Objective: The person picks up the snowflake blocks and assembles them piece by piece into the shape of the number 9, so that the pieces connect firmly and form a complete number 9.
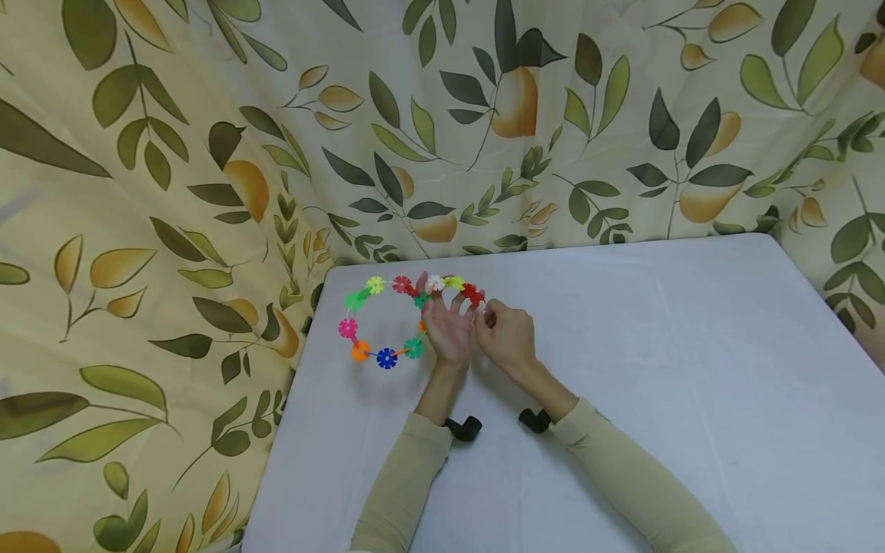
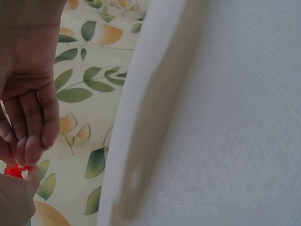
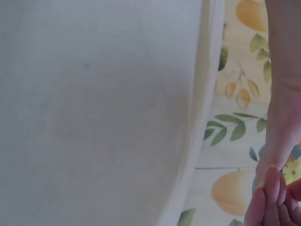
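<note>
A chain of colorful plastic snowflake discs (image 1: pixel 386 358) forms a loop in the air above the table, to the left of and behind my left hand (image 1: pixel 451 326). That hand is palm toward the head camera, its bent fingers holding the chain near its red discs. Close against it, my right hand (image 1: pixel 508 334) pinches the chain's right end beside a red disc (image 1: pixel 473 294). The left wrist view shows the red disc (image 2: pixel 14 171) between both hands' fingertips. A yellow disc (image 3: pixel 292 171) appears past the fingers in the right wrist view. Fingers hide part of the loop.
A white-covered table (image 1: pixel 657 384) lies under both arms. Curtains (image 1: pixel 276 153) with a leaf and fruit print hang behind it and at its sides. Black wrist devices (image 1: pixel 465 429) protrude near both sleeve cuffs.
</note>
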The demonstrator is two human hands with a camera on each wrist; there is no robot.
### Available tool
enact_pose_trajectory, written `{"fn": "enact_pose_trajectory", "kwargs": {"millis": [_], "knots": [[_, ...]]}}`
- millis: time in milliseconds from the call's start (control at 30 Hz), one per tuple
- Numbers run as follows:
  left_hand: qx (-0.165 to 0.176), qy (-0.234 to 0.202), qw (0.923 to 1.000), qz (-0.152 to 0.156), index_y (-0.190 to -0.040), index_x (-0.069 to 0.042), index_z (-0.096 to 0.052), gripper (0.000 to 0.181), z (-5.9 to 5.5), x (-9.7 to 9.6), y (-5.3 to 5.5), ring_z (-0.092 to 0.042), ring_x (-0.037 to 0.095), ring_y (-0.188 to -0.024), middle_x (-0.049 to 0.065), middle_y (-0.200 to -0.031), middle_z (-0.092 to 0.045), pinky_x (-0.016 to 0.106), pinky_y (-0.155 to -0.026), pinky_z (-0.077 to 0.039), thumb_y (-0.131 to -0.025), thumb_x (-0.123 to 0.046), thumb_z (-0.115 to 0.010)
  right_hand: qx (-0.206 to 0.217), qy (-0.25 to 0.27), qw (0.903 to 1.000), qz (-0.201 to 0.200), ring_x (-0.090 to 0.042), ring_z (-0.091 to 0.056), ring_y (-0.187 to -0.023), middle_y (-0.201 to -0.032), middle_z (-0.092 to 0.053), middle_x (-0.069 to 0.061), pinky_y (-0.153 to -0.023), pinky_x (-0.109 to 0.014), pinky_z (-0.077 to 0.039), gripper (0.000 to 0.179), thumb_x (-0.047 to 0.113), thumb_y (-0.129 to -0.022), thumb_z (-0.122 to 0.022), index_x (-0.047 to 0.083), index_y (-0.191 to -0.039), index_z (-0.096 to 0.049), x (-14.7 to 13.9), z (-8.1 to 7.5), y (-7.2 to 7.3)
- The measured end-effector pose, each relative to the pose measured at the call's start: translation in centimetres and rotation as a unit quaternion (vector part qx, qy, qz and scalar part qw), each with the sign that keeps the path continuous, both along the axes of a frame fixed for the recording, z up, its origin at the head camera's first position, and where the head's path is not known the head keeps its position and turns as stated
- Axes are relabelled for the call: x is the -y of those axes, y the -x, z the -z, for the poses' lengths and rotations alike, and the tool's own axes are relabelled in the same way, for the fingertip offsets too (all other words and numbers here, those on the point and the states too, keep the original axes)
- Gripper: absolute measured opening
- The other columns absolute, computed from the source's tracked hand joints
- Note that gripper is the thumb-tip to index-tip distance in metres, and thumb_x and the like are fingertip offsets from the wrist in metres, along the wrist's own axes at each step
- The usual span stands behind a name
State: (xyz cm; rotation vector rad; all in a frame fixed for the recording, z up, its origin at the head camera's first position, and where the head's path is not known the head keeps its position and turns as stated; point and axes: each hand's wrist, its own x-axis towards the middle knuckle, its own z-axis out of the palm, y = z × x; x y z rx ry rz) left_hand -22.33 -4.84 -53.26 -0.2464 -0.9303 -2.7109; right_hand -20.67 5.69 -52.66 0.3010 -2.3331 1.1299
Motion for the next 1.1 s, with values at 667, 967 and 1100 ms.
{"fn": "enact_pose_trajectory", "kwargs": {"millis": [667, 967, 1100], "knots": [[0.006, -0.015, 0.9994, -0.032, -0.158, -0.031, -0.022, 0.057, -0.02, -0.46, -0.11, -0.044, 0.032, -0.121, 0.023, -0.158, -0.022, 0.051, -0.098, -0.046, -0.102, -0.039, -0.026, -0.006, 0.006, 1.0, 0.004, -0.018, -0.053, -0.046, -0.056, -0.06, -0.005, -0.044, -0.033, -0.042, 0.024, 0.009, -0.093, -0.067, 0.005, -0.069, -0.064, 0.68, 0.52, -0.03], [0.029, -0.027, 0.9981, -0.046, -0.161, -0.026, -0.015, 0.061, -0.17, -0.79, -0.29, -0.039, 0.036, -0.126, 0.012, -0.153, -0.03, 0.055, -0.101, -0.044, -0.102, -0.039, -0.025, -0.013, -0.009, 0.9999, 0.007, -0.021, -0.055, -0.047, -0.057, -0.062, -0.007, -0.045, -0.034, -0.043, 0.024, 0.01, -0.093, -0.068, 0.004, -0.071, -0.065, 0.89, 0.7, -0.18], [0.024, -0.03, 0.9981, -0.048, -0.16, -0.025, -0.017, 0.061, -0.29, -0.71, -0.23, -0.041, 0.035, -0.123, 0.019, -0.156, -0.024, 0.053, -0.099, -0.045, -0.102, -0.038, -0.025, -0.023, -0.011, 0.9997, 0.005, -0.02, -0.054, -0.046, -0.057, -0.061, -0.006, -0.044, -0.034, -0.043, 0.024, 0.01, -0.094, -0.068, 0.005, -0.07, -0.064, 0.85, 0.8, -0.01]]}}
